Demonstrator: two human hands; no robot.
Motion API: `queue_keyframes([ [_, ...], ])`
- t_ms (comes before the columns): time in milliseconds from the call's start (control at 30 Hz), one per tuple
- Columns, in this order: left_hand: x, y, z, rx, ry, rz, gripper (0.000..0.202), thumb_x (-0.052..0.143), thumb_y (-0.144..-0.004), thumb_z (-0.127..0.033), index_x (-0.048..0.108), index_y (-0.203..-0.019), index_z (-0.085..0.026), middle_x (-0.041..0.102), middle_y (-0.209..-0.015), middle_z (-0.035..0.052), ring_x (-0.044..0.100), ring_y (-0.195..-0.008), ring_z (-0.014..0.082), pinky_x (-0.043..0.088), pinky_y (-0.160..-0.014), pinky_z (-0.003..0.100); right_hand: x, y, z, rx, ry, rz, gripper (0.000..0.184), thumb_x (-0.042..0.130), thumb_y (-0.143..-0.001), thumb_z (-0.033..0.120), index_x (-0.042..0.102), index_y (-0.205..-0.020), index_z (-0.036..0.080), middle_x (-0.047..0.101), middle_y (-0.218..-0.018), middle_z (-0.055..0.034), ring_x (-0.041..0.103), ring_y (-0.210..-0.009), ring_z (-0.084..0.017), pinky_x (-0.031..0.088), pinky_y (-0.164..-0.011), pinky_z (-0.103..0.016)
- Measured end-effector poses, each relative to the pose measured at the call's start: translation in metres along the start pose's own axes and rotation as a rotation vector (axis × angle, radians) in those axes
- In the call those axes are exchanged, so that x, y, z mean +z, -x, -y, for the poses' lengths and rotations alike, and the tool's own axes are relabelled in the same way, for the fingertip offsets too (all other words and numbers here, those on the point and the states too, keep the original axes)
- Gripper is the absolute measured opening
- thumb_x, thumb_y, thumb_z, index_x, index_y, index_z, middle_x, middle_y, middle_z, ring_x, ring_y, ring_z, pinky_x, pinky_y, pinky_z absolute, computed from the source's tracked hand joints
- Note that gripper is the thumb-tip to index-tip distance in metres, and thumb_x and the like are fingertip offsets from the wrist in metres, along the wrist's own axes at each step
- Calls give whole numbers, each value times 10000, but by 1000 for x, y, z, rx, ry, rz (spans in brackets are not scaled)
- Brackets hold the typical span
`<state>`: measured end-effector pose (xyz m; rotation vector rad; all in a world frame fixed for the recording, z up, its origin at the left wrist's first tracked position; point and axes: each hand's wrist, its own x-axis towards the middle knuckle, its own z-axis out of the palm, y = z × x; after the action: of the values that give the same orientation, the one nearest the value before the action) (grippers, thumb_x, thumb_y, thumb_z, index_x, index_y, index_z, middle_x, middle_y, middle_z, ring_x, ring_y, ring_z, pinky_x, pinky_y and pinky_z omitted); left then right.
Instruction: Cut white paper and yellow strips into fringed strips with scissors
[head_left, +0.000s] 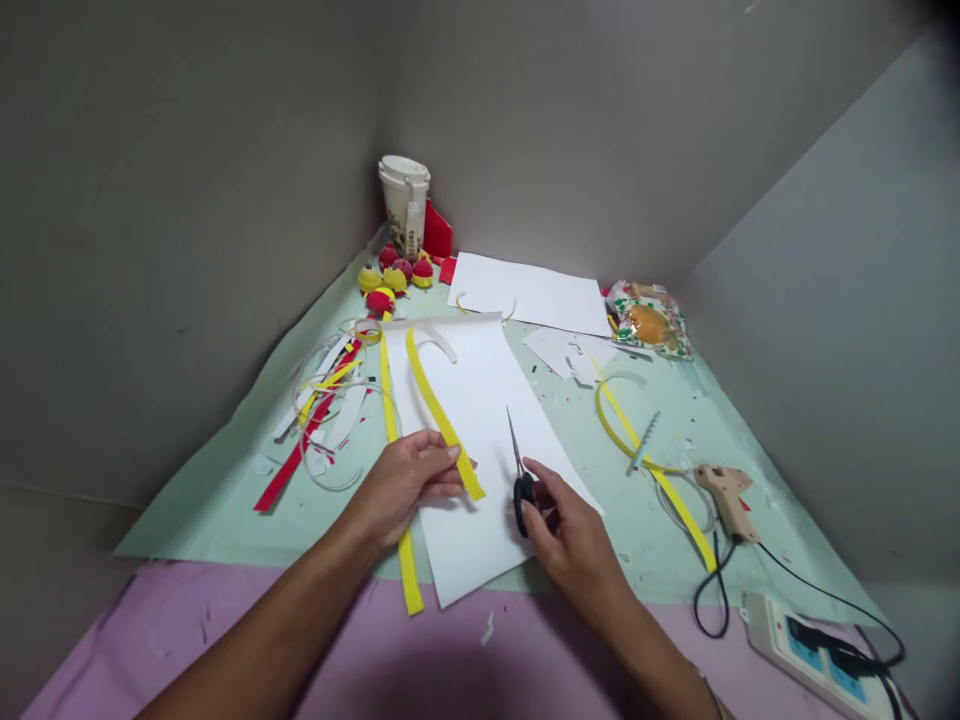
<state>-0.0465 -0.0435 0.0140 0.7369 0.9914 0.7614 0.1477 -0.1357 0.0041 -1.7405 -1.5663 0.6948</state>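
My left hand (412, 480) pinches a yellow corrugated paper strip (435, 405) near its lower end. The strip's far end curls over, showing a pale underside. In my right hand (566, 520) is a pair of scissors (520, 480) with black handles, blades pointing away from me and looking nearly closed. Both hands are above a large white sheet of paper (480, 400). Another long yellow strip (409, 570) lies along the sheet's left edge, partly hidden behind my left hand and wrist.
Red, yellow and white strip scraps (315, 430) lie left. Several red and yellow balls (394, 280) sit near a lidded cup (405, 200) at the back. On the right are a glue gun (727, 500), a power strip (810, 650) with cords, a yellow strip (686, 520) and a plastic packet (651, 322).
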Motion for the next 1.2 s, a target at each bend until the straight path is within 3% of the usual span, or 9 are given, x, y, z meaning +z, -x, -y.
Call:
queue_keyframes([
  [100,0,0,1,16,-32,2,131,703,-806,-200,605,-851,-127,735,-827,99,692,-656,131,566,-583,198,-1,-7,0,-87,351,-22,403,514,-901,196,563,-1295,123,673,-1021,-142,634,-913,-268,493,-795,-374],
  [233,-1,2,1,42,-48,18,166,727,-786,-232,590,-804,-139,714,-764,65,668,-628,121,564,-591,208,2,-15,7,-147,655,40,206,521,-910,150,669,-1053,134,652,-909,-142,626,-801,-281,493,-659,-364],
  [433,-3,3,2,83,-34,-16,217,746,-748,-276,565,-767,-157,709,-729,55,627,-577,113,524,-551,208,8,-10,22,-572,524,145,200,533,-912,139,640,-1080,143,641,-1099,-156,579,-1041,-296,498,-897,-432],
  [500,-4,2,3,101,-14,-29,225,750,-740,-287,566,-772,-160,704,-724,48,614,-573,108,502,-540,200,17,-1,23,-636,476,244,259,589,-893,166,613,-1150,144,627,-1187,-155,562,-1106,-294,486,-957,-425],
  [633,-7,2,3,110,2,-20,221,737,-754,-295,584,-841,-161,703,-742,34,612,-598,109,483,-555,200,37,15,19,-690,448,243,374,634,-857,192,580,-1214,96,611,-1254,-210,569,-1125,-341,507,-928,-452],
  [733,-7,4,1,96,-10,10,230,727,-763,-295,598,-895,-159,698,-753,27,608,-600,110,479,-568,211,37,15,19,-597,286,243,225,593,-873,189,632,-1095,171,682,-1111,-131,634,-991,-275,528,-850,-370],
  [900,-7,7,0,95,-85,57,176,695,-787,-308,616,-836,-159,675,-738,21,588,-623,114,463,-577,219,22,-8,27,-162,77,49,229,561,-910,289,640,-1097,183,701,-897,-66,643,-736,-185,488,-678,-271],
  [1067,-7,4,7,119,-196,74,164,699,-776,-311,638,-801,-161,631,-666,2,543,-607,114,395,-532,213,26,-23,37,11,-40,204,223,539,-899,277,670,-748,177,646,-653,0,554,-598,-133,386,-567,-220],
  [1200,-8,2,5,140,-192,42,216,702,-783,-370,668,-813,-159,667,-736,18,529,-618,112,394,-556,228,27,-7,38,102,-124,291,273,535,-888,285,613,-652,173,548,-555,27,476,-535,-114,320,-514,-217],
])
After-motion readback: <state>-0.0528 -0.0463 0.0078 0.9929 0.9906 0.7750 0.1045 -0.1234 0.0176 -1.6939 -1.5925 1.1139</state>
